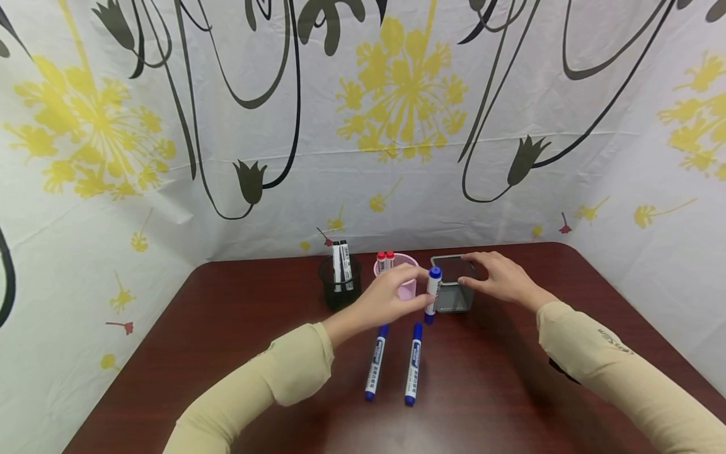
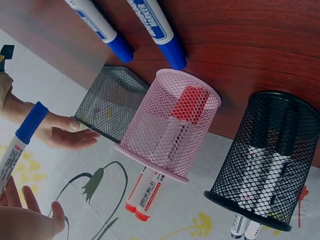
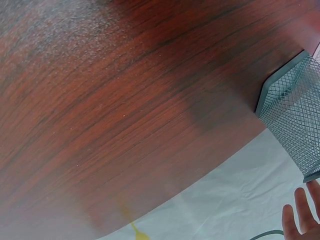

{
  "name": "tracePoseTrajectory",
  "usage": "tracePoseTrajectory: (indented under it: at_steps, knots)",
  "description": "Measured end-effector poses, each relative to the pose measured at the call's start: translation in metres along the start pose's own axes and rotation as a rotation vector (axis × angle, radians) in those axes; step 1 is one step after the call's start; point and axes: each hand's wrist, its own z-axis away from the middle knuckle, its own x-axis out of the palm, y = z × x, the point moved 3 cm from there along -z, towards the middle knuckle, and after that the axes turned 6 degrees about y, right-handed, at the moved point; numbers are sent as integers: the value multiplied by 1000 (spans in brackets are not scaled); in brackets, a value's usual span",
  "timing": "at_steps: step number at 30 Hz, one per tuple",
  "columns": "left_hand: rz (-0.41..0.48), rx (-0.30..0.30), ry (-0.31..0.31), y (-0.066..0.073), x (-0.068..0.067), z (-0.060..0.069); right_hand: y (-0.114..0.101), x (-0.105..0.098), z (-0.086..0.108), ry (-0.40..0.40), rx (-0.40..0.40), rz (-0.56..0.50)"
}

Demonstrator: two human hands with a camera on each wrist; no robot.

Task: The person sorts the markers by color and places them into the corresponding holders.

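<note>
over the dark red-brown wooden table, the left hand is at work: thumb and fingers pinch a white-bodied marker with blue ends, and it's upright, just off the near left corner of the holder alongside. across from it comes the right hand, fingers spread and loose, thumb and fingertips at the rim of that same holder, a grey angular metal-mesh container; nothing lifted on this side.

just left of the grey one, a pink round mesh cup, and what a pair inside: two white markers with red caps, caps down, red tail ends poking out of the top. further left, a black round mesh cup, two white markers with black caps leaning in it, also caps down.

nearer the person, two loose white markers with blue caps lie side by side, apart, caps towards the cups. pale yellow sleeves reach in from both sides, and round the back of it all hangs white patterned sheeting, busy with yellow flower heads and grey-green curling stems.
</note>
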Motion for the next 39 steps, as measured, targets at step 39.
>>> tracePoseTrajectory:
  at_steps: [39]
  knots:
    - [-12, -169, 42, -22, -2, -64, -2, -2, 0, 3, -19, -10]
